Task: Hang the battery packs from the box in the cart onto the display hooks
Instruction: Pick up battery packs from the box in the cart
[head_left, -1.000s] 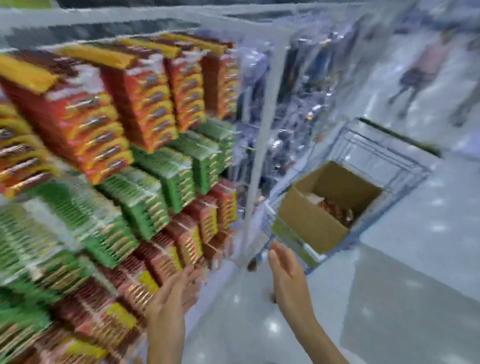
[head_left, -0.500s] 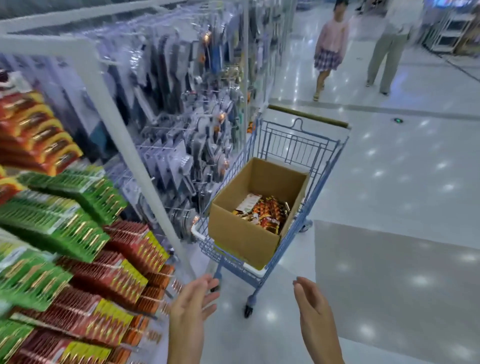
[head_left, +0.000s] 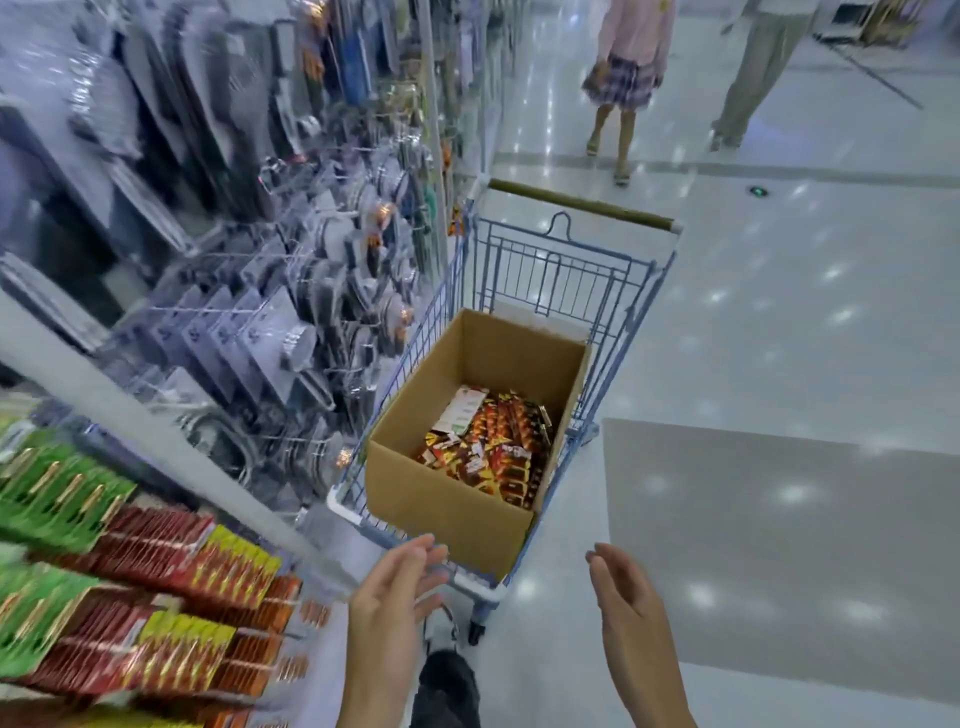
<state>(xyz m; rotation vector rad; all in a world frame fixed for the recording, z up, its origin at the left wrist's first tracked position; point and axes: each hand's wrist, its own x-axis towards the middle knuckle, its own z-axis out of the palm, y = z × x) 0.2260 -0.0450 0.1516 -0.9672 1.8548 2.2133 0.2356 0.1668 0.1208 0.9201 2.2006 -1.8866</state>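
Shop aisle: battery packs (head_left: 483, 447) lie loose in a cardboard box (head_left: 441, 493) in the cart (head_left: 566, 270). Left hand (head_left: 389, 597) and right hand (head_left: 628, 613) hover empty, fingers relaxed. Packs look light, stiff; best pinched by card edges.

No lettering is coming through legibly. Print is showing on the battery packs (head_left: 488, 447) lying in the cardboard box (head_left: 447, 509) and on the hanging packs (head_left: 156, 551) at the left, but blur is keeping every word, brand and number unreadable.
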